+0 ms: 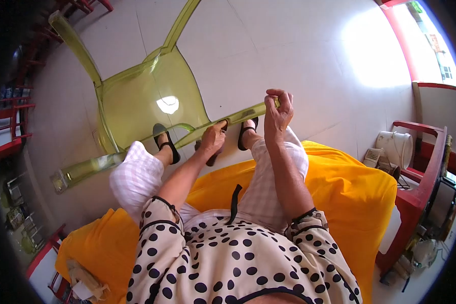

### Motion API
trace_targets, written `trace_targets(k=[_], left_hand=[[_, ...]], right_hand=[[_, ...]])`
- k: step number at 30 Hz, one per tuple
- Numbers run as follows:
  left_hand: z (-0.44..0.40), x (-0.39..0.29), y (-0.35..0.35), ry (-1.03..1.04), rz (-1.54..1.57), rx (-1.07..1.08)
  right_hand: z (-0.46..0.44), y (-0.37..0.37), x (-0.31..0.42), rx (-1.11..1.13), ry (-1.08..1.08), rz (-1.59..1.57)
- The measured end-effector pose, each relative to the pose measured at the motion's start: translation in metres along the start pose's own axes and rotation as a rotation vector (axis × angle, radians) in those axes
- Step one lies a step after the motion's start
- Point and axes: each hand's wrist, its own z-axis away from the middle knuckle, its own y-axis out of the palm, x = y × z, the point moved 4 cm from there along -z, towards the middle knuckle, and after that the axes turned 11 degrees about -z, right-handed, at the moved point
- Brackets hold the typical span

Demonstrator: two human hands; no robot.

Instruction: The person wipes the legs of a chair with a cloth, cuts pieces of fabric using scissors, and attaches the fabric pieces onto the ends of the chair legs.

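Furniture with red frames [5,150] stands along the far left, and next to it a see-through yellow-green chair [137,96] is on the pale floor [268,45], its long bar [88,172] slanting across just beyond the seated person's knees. The left hand [213,139] is curled at the middle of that bar, though I cannot tell whether it grips the bar or something dark beside it. Farther right, the right hand [281,114] pinches the bar's end in bent fingers, and a white bucket [395,147] sits beyond the orange cover [339,172].
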Motion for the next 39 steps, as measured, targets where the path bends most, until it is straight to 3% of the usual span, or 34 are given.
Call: trace_targets(k=[1,2,4,7,10,14,17,20,21,24,25,28,33,36,39], left_hand=[[-0.004,-0.013,-0.006,-0.033,0.073,0.05],[-0.009,-0.022,-0.006,0.023,0.13,-0.036],[-0.015,-0.059,-0.03,0.01,0.168,0.067],[-0.012,-0.088,-0.043,0.085,0.389,-0.101],[-0.004,-0.073,-0.036,0.093,0.116,-0.011],[-0.009,-0.064,-0.035,-0.016,-0.006,0.196],[-0.003,-0.032,-0.019,-0.026,-0.114,0.145],[0.003,0.001,-0.004,-0.182,-0.143,0.221],[0.002,0.002,-0.006,-0.093,-0.162,0.15],[-0.002,-0.005,-0.007,-0.101,-0.132,0.151],[-0.008,-0.012,-0.007,0.042,-0.103,0.003],[-0.016,-0.053,-0.027,0.018,0.038,0.093],[-0.02,-0.11,-0.049,0.156,0.415,-0.051],[-0.022,-0.118,-0.051,0.233,0.309,-0.162],[-0.026,-0.116,-0.062,0.168,0.154,0.076]], right_hand=[[0.001,0.001,0.001,-0.01,-0.008,-0.042],[0.0,0.002,0.0,-0.013,-0.003,-0.05],[-0.001,0.001,-0.004,-0.012,0.013,-0.067],[0.0,0.002,-0.005,-0.01,0.017,-0.089],[-0.001,0.0,-0.008,-0.005,0.052,-0.089],[-0.002,-0.003,-0.016,-0.002,0.089,-0.052],[-0.004,-0.004,-0.015,-0.007,0.064,-0.047],[-0.002,0.0,-0.007,-0.006,0.008,-0.033],[-0.002,0.0,-0.007,-0.012,0.012,-0.038],[-0.001,0.001,0.002,-0.015,0.006,-0.032],[-0.001,0.001,0.002,-0.013,0.008,-0.035],[0.0,0.001,-0.003,-0.013,0.016,-0.044],[0.0,0.001,-0.003,-0.014,-0.006,-0.065],[-0.001,0.0,0.0,-0.011,-0.01,-0.069],[-0.003,-0.002,-0.002,-0.014,0.036,-0.063]])
